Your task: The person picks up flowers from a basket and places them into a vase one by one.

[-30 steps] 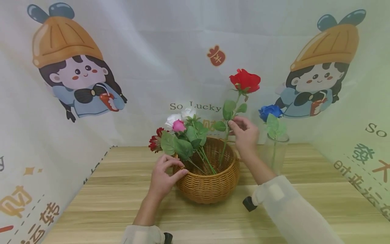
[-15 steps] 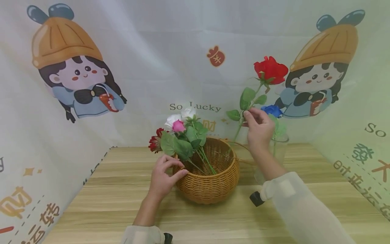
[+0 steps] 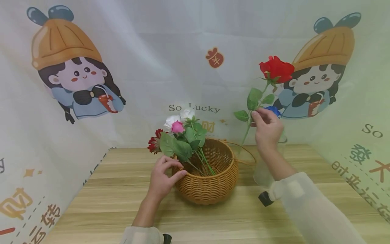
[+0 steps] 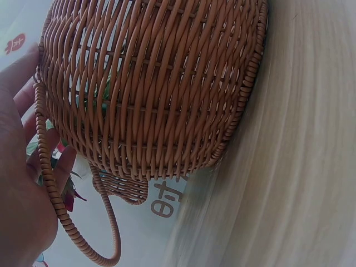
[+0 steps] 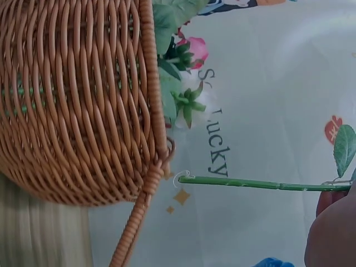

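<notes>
A round brown wicker basket (image 3: 207,190) stands on the table, and my left hand (image 3: 164,177) grips its left rim between thumb and fingers. Inside lean several artificial flowers: white roses (image 3: 187,114), a pink rose (image 3: 177,126) and a dark red flower (image 3: 154,141), with green leaves. To the right of the basket, my right hand (image 3: 268,131) pinches the stem of a red rose (image 3: 276,70) in the air. The lower end of its green stem (image 5: 239,182) hangs free beyond the basket rim in the right wrist view.
Behind my right wrist stands a clear vase (image 3: 262,175), partly hidden, with a blue rose (image 3: 273,110) above it. The basket's thin handle (image 5: 132,227) droops outward on the right. A printed white cloth (image 3: 146,81) hangs at the back and both sides of the wooden table (image 3: 122,189).
My right hand has lifted the red rose out of the basket and carried it right, toward the vase. The handle on that side has dropped outward. My left hand stays at the rim.
</notes>
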`<action>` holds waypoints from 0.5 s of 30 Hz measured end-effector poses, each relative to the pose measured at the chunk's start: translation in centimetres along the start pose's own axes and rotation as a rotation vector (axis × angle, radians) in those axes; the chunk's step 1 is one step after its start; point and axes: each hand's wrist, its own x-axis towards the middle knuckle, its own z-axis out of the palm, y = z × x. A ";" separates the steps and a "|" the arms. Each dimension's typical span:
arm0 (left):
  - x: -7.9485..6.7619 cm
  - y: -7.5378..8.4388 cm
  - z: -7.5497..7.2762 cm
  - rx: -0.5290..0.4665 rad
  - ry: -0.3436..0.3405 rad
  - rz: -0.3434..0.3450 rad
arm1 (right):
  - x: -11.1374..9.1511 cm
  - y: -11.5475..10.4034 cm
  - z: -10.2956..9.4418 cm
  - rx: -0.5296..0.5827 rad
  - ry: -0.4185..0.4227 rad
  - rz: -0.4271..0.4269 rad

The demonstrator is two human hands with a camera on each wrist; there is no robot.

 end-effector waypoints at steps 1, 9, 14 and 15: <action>0.0 0.0 0.0 0.002 0.000 -0.003 | 0.1 0.1 -0.2 -0.007 0.004 -0.007; 0.0 0.2 0.2 0.038 0.017 0.012 | 1.4 0.2 -1.5 -0.098 0.021 0.017; 0.0 0.5 0.2 0.036 0.027 0.018 | 2.5 -0.2 -2.3 -0.131 0.037 0.019; 0.0 0.5 0.2 0.036 0.023 0.013 | 2.8 -0.4 -2.5 -0.130 0.043 0.013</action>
